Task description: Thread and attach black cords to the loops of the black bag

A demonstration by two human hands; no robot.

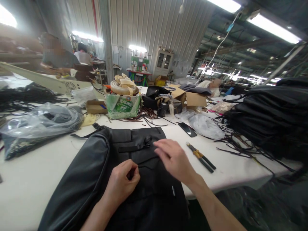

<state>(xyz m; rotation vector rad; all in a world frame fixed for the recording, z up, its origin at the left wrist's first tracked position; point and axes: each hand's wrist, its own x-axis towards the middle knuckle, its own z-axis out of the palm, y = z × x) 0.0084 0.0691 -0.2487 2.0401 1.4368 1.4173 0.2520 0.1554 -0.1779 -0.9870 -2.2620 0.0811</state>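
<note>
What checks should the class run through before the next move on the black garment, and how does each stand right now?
1. Garment lying on the table: ok.
2. Left hand pinching the fabric: ok; what its fingers grip, cannot tell.
3. Right hand free of tools: ok, open over the garment; blurred, so contact cannot tell.
4. Pliers off the garment, right of that hand: ok.
5. Phone off the garment: ok.
6. Loose cords off the garment: ok.
</note>
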